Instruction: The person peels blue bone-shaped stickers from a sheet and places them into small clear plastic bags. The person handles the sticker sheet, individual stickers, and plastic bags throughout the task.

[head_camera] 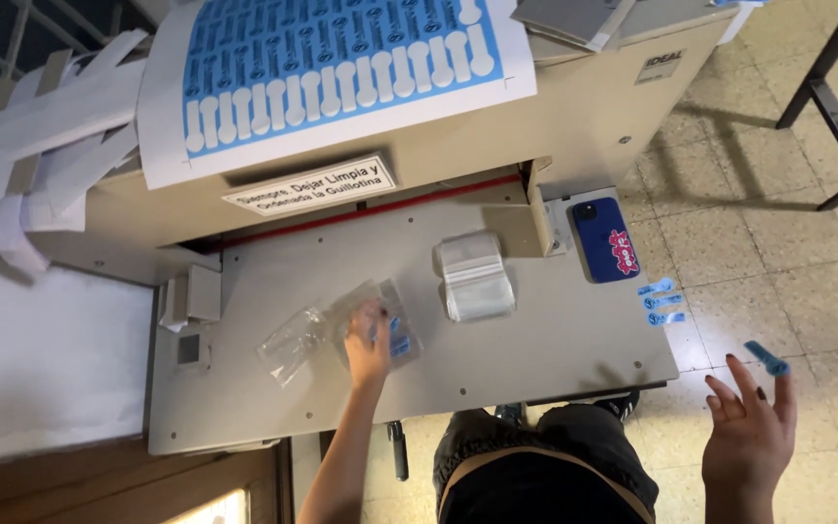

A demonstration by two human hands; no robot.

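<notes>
Blue paper tag [766, 359], a narrow strip with a rounded end, is sitting pinched at the fingertips of the right hand [751, 432], which is hanging out over the tiled floor [778, 243], well clear of the machine. The tag's long axis is running diagonally, from upper left down to lower right, with the lower end resting against the fingertips; the other fingers of that hand are spreading loosely upward, dark nails showing.

Over on the grey table [555, 340] of the paper cutter, the left hand [369, 340] is pressing flat, fingers splayed, on a clear plastic bag [385, 320] that is holding a few more blue tags inside. Just beside it to the left a second clear bag [291, 344] is lying crumpled. A neat stack of small clear bags [475, 277] is resting further right, apart from the hand.

Three loose blue tags [661, 302] are lying side by side near the table's right edge, each pointing roughly left to right. A blue phone [604, 239] is lying above them. On top of the machine a printed sheet [341, 68] of uncut blue and white tag shapes is spreading out, and white paper offcuts [41, 146] are piling at the left.
</notes>
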